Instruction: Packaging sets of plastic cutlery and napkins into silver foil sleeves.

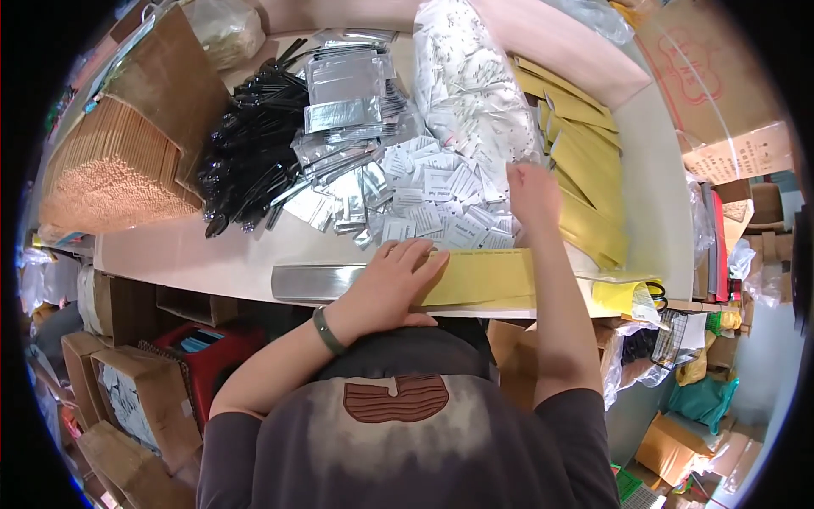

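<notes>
Yellow paper envelope [483,277] lies flat along the near edge of the counter [212,254], lengthwise with that edge, its right end reaching toward a yellow plastic bag [623,295] at the near right corner. The left hand [397,284] rests palm down on the envelope's left end, fingers spread and flat, pressing rather than gripping; its forearm comes up from the lower left with a dark band at the wrist. Just left of it a strip of silver foil [315,282] lies along the same edge.

The right hand [532,191] reaches farther in, arm nearly straight, into a loose heap of small white sachets [437,199] at the middle of the counter. Its fingers curl down among the sachets; whether they grip one cannot be told.

Open surface is scarce. A bare band runs along the near edge to the left of the foil strip, and a narrow strip shows at the right edge. Elsewhere the counter is crowded: a stack of yellow envelopes [585,170] on the right, a big clear bag of white sachets [471,85] toward the far edge, silver foil packets [343,110] at the centre, black plastic cutlery [246,161] beside them, and bundled wooden chopsticks [106,174] at the left edge.
</notes>
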Action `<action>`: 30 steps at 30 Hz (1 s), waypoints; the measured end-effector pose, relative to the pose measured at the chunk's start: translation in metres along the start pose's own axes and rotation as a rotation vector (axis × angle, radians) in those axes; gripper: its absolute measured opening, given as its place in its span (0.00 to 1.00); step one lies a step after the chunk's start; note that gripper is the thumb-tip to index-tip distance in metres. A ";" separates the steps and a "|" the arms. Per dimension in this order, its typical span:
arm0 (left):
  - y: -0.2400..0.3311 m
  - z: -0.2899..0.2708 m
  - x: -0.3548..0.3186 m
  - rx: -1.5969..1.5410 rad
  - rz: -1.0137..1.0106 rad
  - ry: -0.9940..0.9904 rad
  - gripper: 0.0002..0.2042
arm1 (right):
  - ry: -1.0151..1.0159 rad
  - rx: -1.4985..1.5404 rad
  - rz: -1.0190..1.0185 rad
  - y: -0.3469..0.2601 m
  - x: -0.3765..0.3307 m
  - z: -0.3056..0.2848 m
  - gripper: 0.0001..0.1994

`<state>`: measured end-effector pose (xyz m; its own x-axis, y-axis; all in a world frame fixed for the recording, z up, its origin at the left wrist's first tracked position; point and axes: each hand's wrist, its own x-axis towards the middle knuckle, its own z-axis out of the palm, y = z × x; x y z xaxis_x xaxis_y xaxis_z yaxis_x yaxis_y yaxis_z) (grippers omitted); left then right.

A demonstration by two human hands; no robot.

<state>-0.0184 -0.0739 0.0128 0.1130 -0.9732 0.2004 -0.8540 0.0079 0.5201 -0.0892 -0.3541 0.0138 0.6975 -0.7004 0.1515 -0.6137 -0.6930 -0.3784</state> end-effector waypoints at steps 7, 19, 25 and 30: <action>-0.038 -0.032 -0.022 0.019 -0.238 0.228 0.27 | -0.012 -0.237 -0.167 -0.027 0.000 0.024 0.13; -0.081 -0.085 -0.146 0.185 -0.664 0.462 0.14 | -0.105 0.368 -0.097 -0.081 -0.065 -0.001 0.06; -0.109 -0.093 -0.087 0.500 -0.384 0.522 0.13 | -0.318 -0.036 -0.490 -0.120 -0.091 0.051 0.06; -0.135 -0.109 -0.094 0.576 -0.368 0.560 0.15 | -0.298 0.171 -0.469 -0.112 -0.064 0.048 0.07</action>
<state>0.1417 0.0419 0.0147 0.5341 -0.6346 0.5585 -0.8208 -0.5476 0.1628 -0.0472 -0.2237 0.0030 0.9695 -0.2299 0.0847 -0.1627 -0.8627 -0.4788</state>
